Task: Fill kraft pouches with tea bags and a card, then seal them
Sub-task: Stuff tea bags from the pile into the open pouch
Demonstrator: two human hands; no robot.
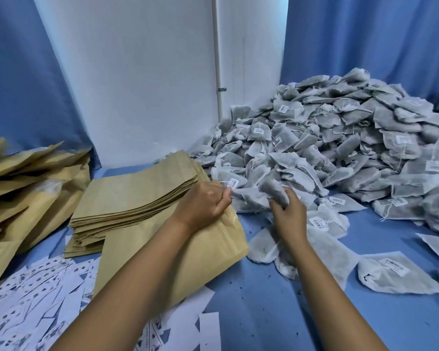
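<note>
A kraft pouch (208, 252) lies in front of me on the blue table, its mouth toward the tea bags. My left hand (203, 202) grips the pouch's upper edge with curled fingers. Just to its right, my right hand (288, 211) grips a grey-white tea bag (271, 190) at the foot of the pile. A big heap of tea bags (340, 138) fills the right side. White printed cards (36, 292) lie scattered at the lower left.
A flat stack of empty kraft pouches (134, 196) sits behind my left hand. More kraft pouches (23, 188) pile up at the far left. Loose tea bags (393, 272) lie at the right. A white wall and blue curtains stand behind.
</note>
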